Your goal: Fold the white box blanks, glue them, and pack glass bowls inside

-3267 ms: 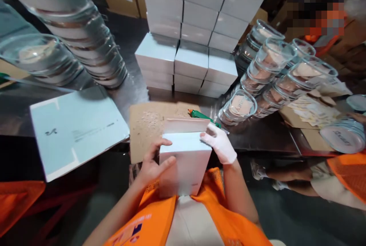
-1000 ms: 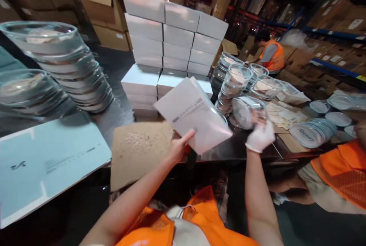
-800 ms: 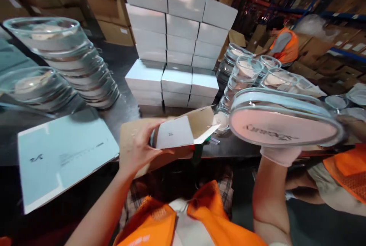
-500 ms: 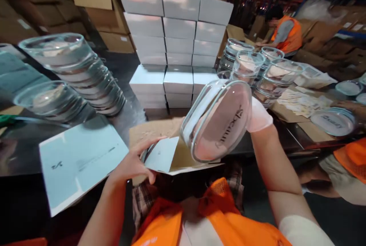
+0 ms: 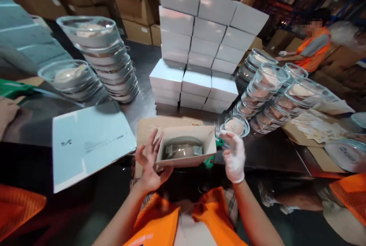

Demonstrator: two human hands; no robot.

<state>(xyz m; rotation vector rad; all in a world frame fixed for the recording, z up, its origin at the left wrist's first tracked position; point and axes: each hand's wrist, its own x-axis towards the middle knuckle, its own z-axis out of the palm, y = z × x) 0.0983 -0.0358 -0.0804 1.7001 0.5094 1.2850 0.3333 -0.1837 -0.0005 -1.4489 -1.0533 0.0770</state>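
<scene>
My left hand (image 5: 151,162) grips the left end of an open white carton (image 5: 211,149), with the thumb under its near side and the fingers spread along its end. The carton's opening faces me. Inside it lies a clear oval container (image 5: 184,149), partly hidden by the near wall. My right hand (image 5: 235,158), in a white glove, is open beside the carton's right end, its fingertips close to the edge. Behind that hand a small clear container (image 5: 236,125) with a beige item stands on the table. A green object (image 5: 210,161) shows partly past the carton.
Stacked clear containers stand at left (image 5: 114,63) and right (image 5: 265,82). White boxes (image 5: 197,51) form a wall behind. A flat white carton (image 5: 91,143) lies left on the dark table (image 5: 143,61). A co-worker (image 5: 313,48) is at back right; others' parts show at both sides.
The clear oval container has gone from my right hand into the carton. My right hand has let go and opened. The carton's opening is now turned towards me, and the view has shifted.
</scene>
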